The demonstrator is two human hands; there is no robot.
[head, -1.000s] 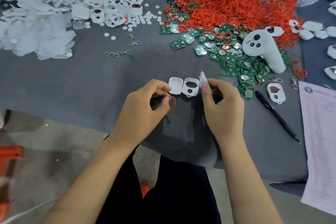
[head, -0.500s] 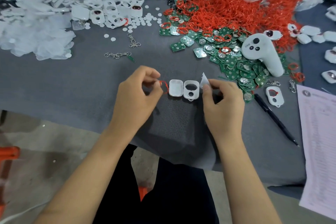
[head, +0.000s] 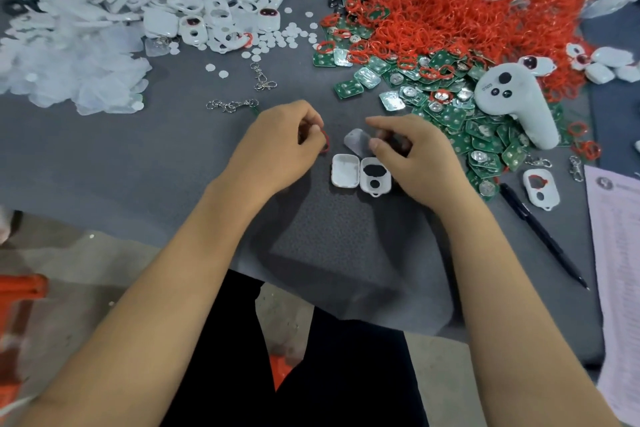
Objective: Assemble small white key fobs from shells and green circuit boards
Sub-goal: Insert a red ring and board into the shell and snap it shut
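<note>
Left hand (head: pixel 273 152) pinches a thin red rubber ring (head: pixel 325 141) in curled fingers; right hand (head: pixel 420 156) pinches a small translucent film (head: pixel 356 141) above two white plastic shell halves (head: pixel 360 174) on the grey table (head: pixel 138 163).

White handheld controller (head: pixel 516 99) lies on the bench (head: pixel 138 163); black pen (head: pixel 543 236) beside printed paper sheet (head: pixel 616 270), right edge.

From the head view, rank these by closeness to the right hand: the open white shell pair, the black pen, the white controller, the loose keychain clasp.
From the right hand:
1. Open white shell pair, touching its left side.
2. Black pen, lower right.
3. White controller, upper right; close to the pen's rank.
4. Keychain clasp, far upper left.
</note>
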